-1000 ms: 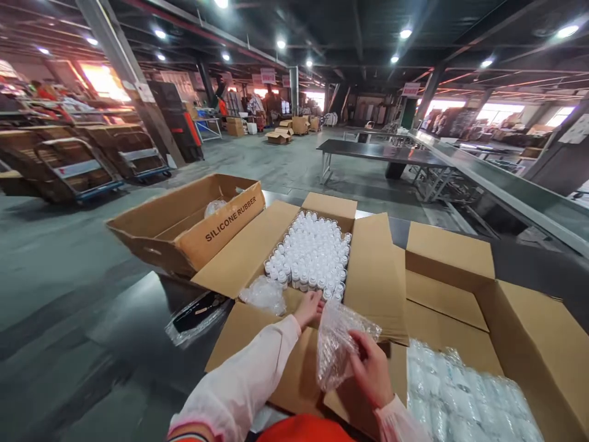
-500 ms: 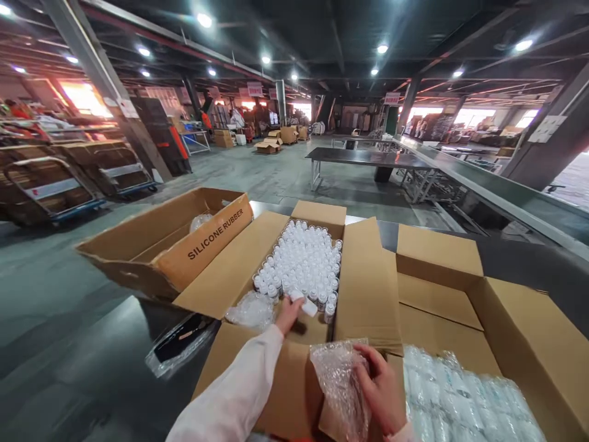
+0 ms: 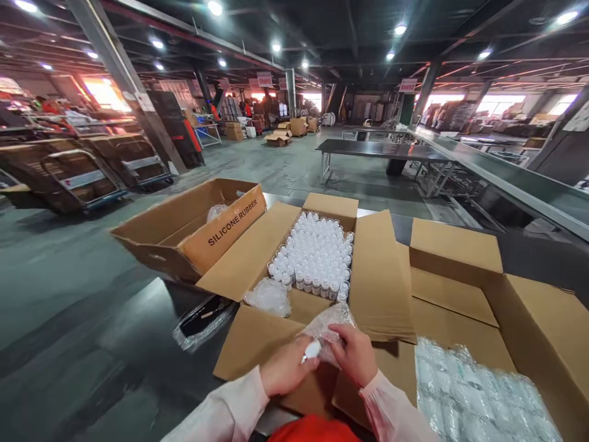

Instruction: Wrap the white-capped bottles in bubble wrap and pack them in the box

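The left hand [image 3: 286,370] pinches a small white bottle [image 3: 313,350] between thumb and fingers, its end at the mouth of a bubble bag [image 3: 327,325]; the right hand [image 3: 354,356] grips that bag, fingers curled over its top edge; both hands meet above the near flap of the open middle box [image 3: 377,276] on the bench [image 3: 138,319]; that box holds rows of white-capped bottles [image 3: 317,252], with a crumpled bag [image 3: 268,296] at its near left corner; a box marked SILICONE RUBBER [image 3: 193,227] stands to the left; a right box [image 3: 529,325] holds wrapped bottles [image 3: 469,393].
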The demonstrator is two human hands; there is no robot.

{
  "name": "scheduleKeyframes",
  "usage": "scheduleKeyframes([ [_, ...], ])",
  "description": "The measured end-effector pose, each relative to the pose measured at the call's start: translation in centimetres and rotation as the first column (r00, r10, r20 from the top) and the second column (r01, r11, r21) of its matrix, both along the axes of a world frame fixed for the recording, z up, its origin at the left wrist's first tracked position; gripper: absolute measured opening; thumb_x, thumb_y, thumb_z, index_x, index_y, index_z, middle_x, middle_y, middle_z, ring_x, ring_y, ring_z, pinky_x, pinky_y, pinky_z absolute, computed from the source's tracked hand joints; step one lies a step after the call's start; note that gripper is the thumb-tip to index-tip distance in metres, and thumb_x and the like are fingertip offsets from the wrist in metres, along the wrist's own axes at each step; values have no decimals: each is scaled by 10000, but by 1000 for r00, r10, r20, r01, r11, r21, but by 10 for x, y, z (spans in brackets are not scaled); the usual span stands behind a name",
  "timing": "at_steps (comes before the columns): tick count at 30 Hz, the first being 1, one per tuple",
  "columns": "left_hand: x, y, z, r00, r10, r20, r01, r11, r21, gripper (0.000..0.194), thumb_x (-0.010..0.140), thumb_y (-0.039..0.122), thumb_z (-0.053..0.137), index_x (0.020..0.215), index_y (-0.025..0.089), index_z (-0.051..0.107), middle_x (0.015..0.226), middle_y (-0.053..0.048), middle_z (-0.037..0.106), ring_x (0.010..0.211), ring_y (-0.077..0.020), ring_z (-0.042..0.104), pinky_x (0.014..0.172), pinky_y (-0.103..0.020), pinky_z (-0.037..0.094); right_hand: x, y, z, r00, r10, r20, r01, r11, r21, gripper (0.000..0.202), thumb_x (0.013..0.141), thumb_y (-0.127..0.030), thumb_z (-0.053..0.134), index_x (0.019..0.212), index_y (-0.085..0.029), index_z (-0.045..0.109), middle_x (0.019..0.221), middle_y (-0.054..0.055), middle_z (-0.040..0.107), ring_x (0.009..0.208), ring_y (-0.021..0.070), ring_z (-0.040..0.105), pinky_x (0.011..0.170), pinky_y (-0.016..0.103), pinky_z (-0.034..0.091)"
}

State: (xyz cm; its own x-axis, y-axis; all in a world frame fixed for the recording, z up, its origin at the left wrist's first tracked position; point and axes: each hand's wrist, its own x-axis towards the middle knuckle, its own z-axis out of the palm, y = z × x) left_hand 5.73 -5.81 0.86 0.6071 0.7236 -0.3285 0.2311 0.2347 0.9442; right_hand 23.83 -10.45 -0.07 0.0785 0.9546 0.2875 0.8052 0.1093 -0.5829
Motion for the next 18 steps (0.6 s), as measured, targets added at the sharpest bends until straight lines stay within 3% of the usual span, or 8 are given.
scheduleKeyframes([
  [1, 2, 3, -3, 998, -61, 15, 63, 986, -156, 261, 669, 254, 628, 925, 211, 654, 704, -37, 653, 643, -218, 618, 634, -329, 498, -3, -3, -1, 998, 12, 56, -12, 1000, 3, 220, 828, -253, 539, 970, -238, 705, 837, 49, 728, 750, 210, 681, 663, 300, 521],
  [3, 7, 8, -7, 985, -87, 150, 150, 861, -487, 284, 671, 224, 545, 939, 167, 619, 597, -11, 602, 496, -173, 563, 519, -289, 462, -10, -10, -2, 988, 0, 156, -4, 1000, 27, 253, 843, -212, 512, 1020, -229, 690, 817, 58, 698, 710, 201, 666, 620, 286, 509],
  [5, 14, 10, -11, 937, 129, 325, 134, 725, -675, 269, 638, 159, 506, 886, 128, 605, 633, -27, 621, 537, -155, 584, 544, -266, 471, -13, -16, -2, 975, -27, 221, 14, 998, 58, 291, 840, -177, 494, 1064, -222, 674, 820, 64, 667, 669, 190, 644, 586, 278, 495],
  [7, 20, 9, -16, 850, 327, 412, 98, 672, -734, 222, 631, 92, 511, 830, 116, 604, 707, -39, 651, 634, -131, 612, 620, -236, 483, -15, -20, -3, 969, -25, 246, 6, 997, 75, 345, 813, -137, 492, 1106, -220, 654, 825, 62, 639, 652, 182, 621, 576, 277, 491],
  [12, 30, 6, -33, 858, 276, 434, 182, 626, -758, 157, 693, 63, 544, 822, 89, 630, 710, -57, 675, 663, -142, 630, 655, -254, 492, -16, -29, -11, 989, -8, 147, -18, 985, 174, 496, 729, -32, 450, 1182, -181, 586, 903, 80, 596, 809, 199, 594, 707, 312, 525],
  [15, 37, 5, -43, 787, 413, 458, 110, 636, -763, 171, 735, 76, 546, 876, 88, 643, 833, -68, 709, 809, -145, 657, 821, -263, 497, -13, -35, -13, 984, -109, 140, 82, 979, 187, 571, 676, 18, 437, 1208, -158, 543, 986, 106, 601, 913, 234, 563, 800, 374, 515],
  [18, 49, 0, -53, 747, 467, 473, 56, 665, -745, 193, 721, 65, 577, 900, 74, 650, 888, -84, 713, 883, -162, 654, 927, -281, 464, -8, -45, -12, 952, -256, 169, 233, 961, 147, 408, 686, -2, 470, 1040, -155, 604, 918, 98, 600, 866, 240, 564, 774, 376, 510],
])
